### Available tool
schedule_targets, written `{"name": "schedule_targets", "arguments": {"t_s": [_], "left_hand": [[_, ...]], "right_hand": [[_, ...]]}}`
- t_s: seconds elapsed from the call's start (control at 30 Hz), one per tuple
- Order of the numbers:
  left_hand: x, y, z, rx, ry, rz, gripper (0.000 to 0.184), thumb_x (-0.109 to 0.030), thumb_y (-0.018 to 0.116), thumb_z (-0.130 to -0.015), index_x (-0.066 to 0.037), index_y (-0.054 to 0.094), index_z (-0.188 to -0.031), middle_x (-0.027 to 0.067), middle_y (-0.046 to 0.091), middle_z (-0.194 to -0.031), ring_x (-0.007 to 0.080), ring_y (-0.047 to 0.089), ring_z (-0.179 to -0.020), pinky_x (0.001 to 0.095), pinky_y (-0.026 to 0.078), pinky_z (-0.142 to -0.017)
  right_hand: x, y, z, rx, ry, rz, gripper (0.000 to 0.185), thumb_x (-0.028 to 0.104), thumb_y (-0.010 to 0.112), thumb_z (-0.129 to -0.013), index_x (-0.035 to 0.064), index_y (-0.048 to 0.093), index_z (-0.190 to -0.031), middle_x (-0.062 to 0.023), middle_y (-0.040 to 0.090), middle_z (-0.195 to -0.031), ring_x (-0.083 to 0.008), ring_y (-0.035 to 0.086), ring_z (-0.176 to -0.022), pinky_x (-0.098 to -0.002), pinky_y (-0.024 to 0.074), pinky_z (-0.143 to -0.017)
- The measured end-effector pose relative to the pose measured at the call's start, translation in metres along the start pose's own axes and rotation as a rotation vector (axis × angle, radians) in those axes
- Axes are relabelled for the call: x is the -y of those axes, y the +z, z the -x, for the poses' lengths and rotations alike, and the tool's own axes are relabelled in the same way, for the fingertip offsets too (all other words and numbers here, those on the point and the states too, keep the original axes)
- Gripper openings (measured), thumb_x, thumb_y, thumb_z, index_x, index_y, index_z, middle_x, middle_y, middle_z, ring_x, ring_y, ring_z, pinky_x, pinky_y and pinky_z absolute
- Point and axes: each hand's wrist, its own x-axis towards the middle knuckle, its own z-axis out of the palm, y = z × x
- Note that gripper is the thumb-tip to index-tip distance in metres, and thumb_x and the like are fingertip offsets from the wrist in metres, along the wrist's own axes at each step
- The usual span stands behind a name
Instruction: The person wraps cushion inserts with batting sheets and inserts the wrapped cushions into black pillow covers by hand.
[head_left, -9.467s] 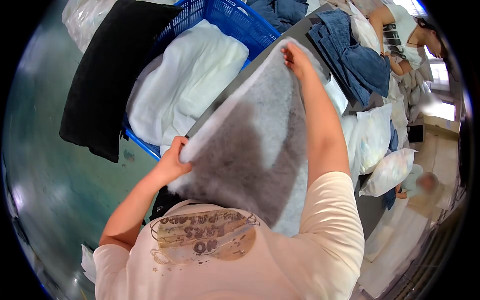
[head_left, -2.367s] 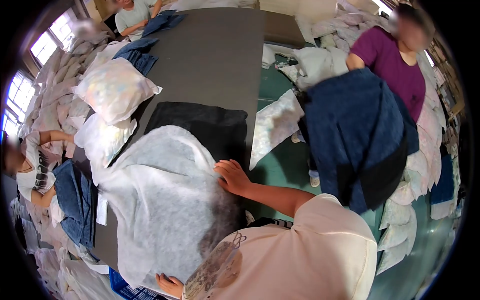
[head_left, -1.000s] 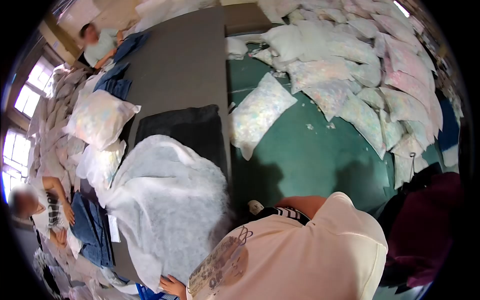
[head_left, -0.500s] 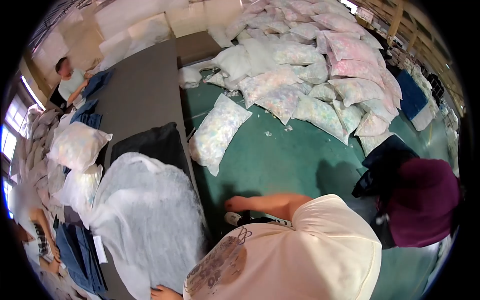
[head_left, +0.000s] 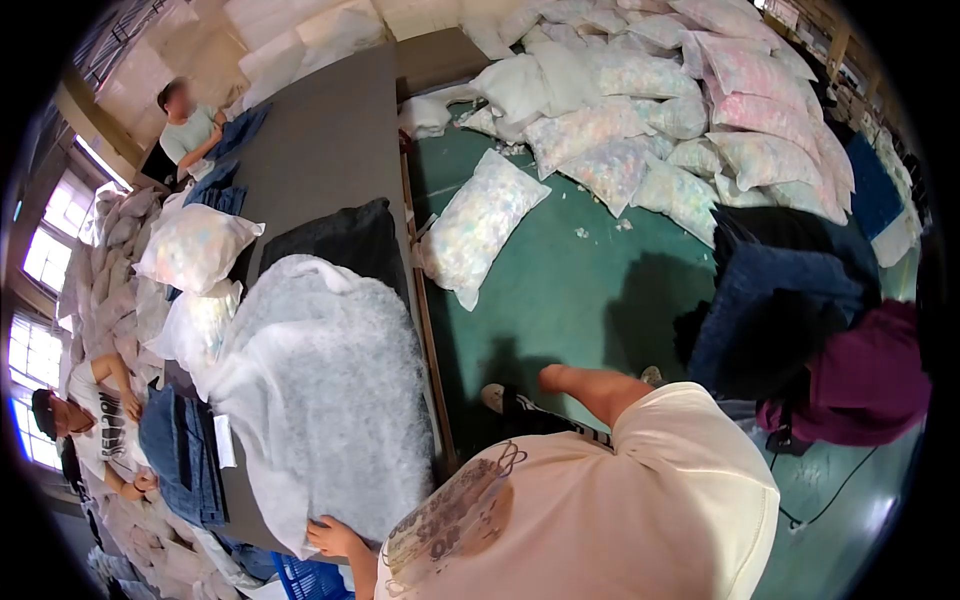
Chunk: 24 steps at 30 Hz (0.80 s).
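My left hand lies at the near edge of a large, thin, fuzzy white sheet, fingers apart on the cloth. This sheet is spread over the table's near end, partly over a folded black cloth. My right hand hangs low in front of my body, above the green floor and away from the sheet. Its fingers are too indistinct to read. Beside the sheet's left edge sit two stuffed translucent bags and a stack of folded jeans.
The long grey table runs away from me. Filled bags are heaped at the back, with one bag on the floor. At right, a person in purple is beside dark denim. Two people work along the table's far side.
My view has shifted, showing more of my left hand and a blue basket below it. At right, the dark denim by the person in purple has come further into view.
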Motion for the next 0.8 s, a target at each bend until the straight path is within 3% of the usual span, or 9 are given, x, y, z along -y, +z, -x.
{"name": "schedule_targets", "arguments": {"t_s": [0.17, 0.3, 0.37, 0.4, 0.43, 0.47, 0.5, 0.57, 0.8], "left_hand": [[0.014, -0.002, -0.013, 0.119, 0.051, 0.138, 0.056, -0.046, 0.043, -0.094, -0.013, 0.054, -0.138, 0.0097, 0.05, -0.14, 0.0304, 0.048, -0.126, 0.0519, 0.036, -0.101], [0.085, 0.065, -0.088, 0.545, 0.051, 0.914, 0.052, -0.023, 0.059, -0.09, -0.001, 0.053, -0.137, 0.0117, 0.056, -0.128, 0.0212, 0.056, -0.113, 0.0349, 0.045, -0.093], [0.076, 0.025, -0.084, 0.721, -0.042, 0.953, 0.056, -0.011, 0.063, -0.087, -0.001, 0.049, -0.141, 0.011, 0.055, -0.133, 0.0197, 0.057, -0.11, 0.0292, 0.046, -0.095], [0.077, 0.024, -0.086, 0.704, 0.036, 0.931, 0.055, -0.013, 0.063, -0.089, 0.002, 0.049, -0.139, 0.0103, 0.058, -0.124, 0.0175, 0.058, -0.099, 0.0286, 0.047, -0.085], [0.079, 0.023, -0.088, 0.691, 0.112, 0.91, 0.054, -0.016, 0.063, -0.09, 0.004, 0.048, -0.138, 0.0096, 0.061, -0.115, 0.0152, 0.059, -0.089, 0.028, 0.049, -0.075], [0.081, 0.02, -0.09, 0.681, 0.188, 0.893, 0.054, -0.019, 0.062, -0.091, 0.007, 0.047, -0.137, 0.0088, 0.064, -0.106, 0.013, 0.06, -0.078, 0.0274, 0.05, -0.066], [0.077, 0.014, -0.094, 0.703, 0.199, 0.757, 0.057, -0.017, 0.064, -0.089, 0.006, 0.046, -0.138, 0.012, 0.06, -0.117, 0.0174, 0.058, -0.092, 0.0296, 0.048, -0.077], [0.064, -0.003, -0.1, 0.744, 0.215, 0.49, 0.062, -0.013, 0.067, -0.086, 0.004, 0.045, -0.141, 0.0184, 0.052, -0.139, 0.0262, 0.054, -0.121, 0.0341, 0.043, -0.101], [0.036, -0.008, -0.098, 0.515, 0.467, 0.352, 0.062, -0.016, 0.067, -0.081, 0.007, 0.049, -0.136, 0.0261, 0.053, -0.135, 0.0369, 0.052, -0.125, 0.0402, 0.04, -0.106]], "right_hand": [[0.013, -0.031, 0.007, 0.187, -0.146, 0.037, 0.027, 0.025, 0.054, -0.091, 0.0101, 0.075, -0.098, -0.0142, 0.072, -0.105, -0.0322, 0.07, -0.088, -0.0455, 0.0569, -0.073], [0.016, -0.069, 0.015, 0.396, 0.348, -1.202, 0.013, 0.017, 0.064, -0.087, 0.0108, 0.075, -0.09, -0.0131, 0.071, -0.093, -0.0271, 0.07, -0.085, -0.0455, 0.0573, -0.074], [-0.036, -0.035, -0.084, 0.361, 0.018, -1.065, 0.017, 0.012, 0.072, -0.078, 0.0098, 0.074, -0.094, -0.0137, 0.071, -0.092, -0.0274, 0.068, -0.08, -0.044, 0.0561, -0.07], [-0.047, -0.045, -0.177, 0.504, 0.401, -1.394, 0.036, 0.029, 0.063, -0.087, 0.0003, 0.066, -0.108, -0.0229, 0.067, -0.105, -0.031, 0.065, -0.091, -0.0498, 0.0531, -0.073], [-0.053, -0.09, -0.164, 0.144, 0.178, -1.308, 0.032, 0.022, 0.065, -0.084, -0.0043, 0.065, -0.102, -0.023, 0.066, -0.101, -0.0308, 0.066, -0.088, -0.0501, 0.0526, -0.068], [-0.037, -0.154, -0.12, -0.077, 0.171, -1.27, 0.049, 0.021, 0.062, -0.084, 0.0081, 0.045, -0.127, -0.0206, 0.066, -0.088, -0.0296, 0.062, -0.071, -0.0474, 0.049, -0.057], [-0.015, -0.231, -0.063, -0.293, 0.171, -1.201, 0.078, 0.019, 0.06, -0.083, 0.0205, 0.024, -0.152, -0.0182, 0.066, -0.076, -0.0284, 0.058, -0.055, -0.0447, 0.0453, -0.045], [-0.003, -0.32, -0.05, -0.343, 0.106, -1.233, 0.083, 0.015, 0.056, -0.083, 0.0263, 0.015, -0.155, -0.0185, 0.066, -0.079, -0.0298, 0.059, -0.055, -0.0432, 0.0458, -0.044], [0.006, -0.499, -0.03, -0.488, 0.122, -1.134, 0.07, 0.016, 0.056, -0.089, 0.0153, 0.023, -0.151, -0.0123, 0.069, -0.081, -0.0197, 0.066, -0.055, -0.0335, 0.0492, -0.042]]}}
